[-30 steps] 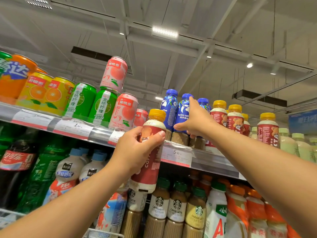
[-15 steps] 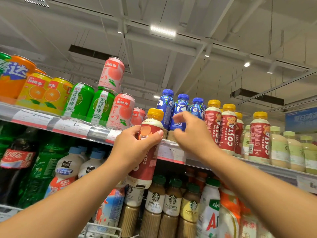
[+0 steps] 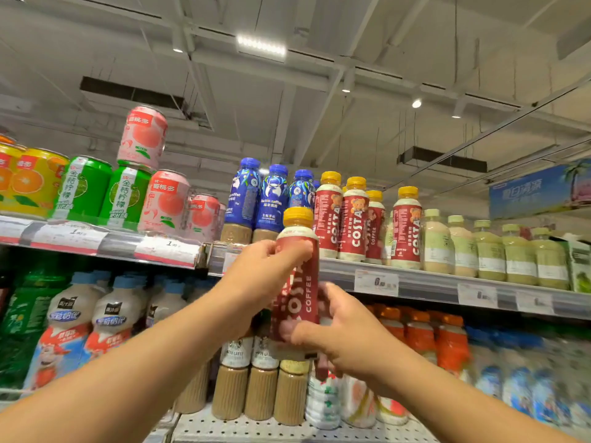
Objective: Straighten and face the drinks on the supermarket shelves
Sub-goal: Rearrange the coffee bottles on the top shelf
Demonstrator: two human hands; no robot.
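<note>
Head view showed left hand [image 3: 256,276] fingers curled round the Costa bottle [image 3: 299,282] at its shoulder, right hand [image 3: 339,330] fingers pinching its base, below the top shelf [image 3: 431,279]. Best lifted upright, label forward, beside the Costa row [image 3: 355,219].

top shelf [image 3: 422,278] | cans [image 3: 128,195], blue bottles [image 3: 271,199], Costa bottles [image 3: 355,219], pale-green bottles [image 3: 489,251]
</note>
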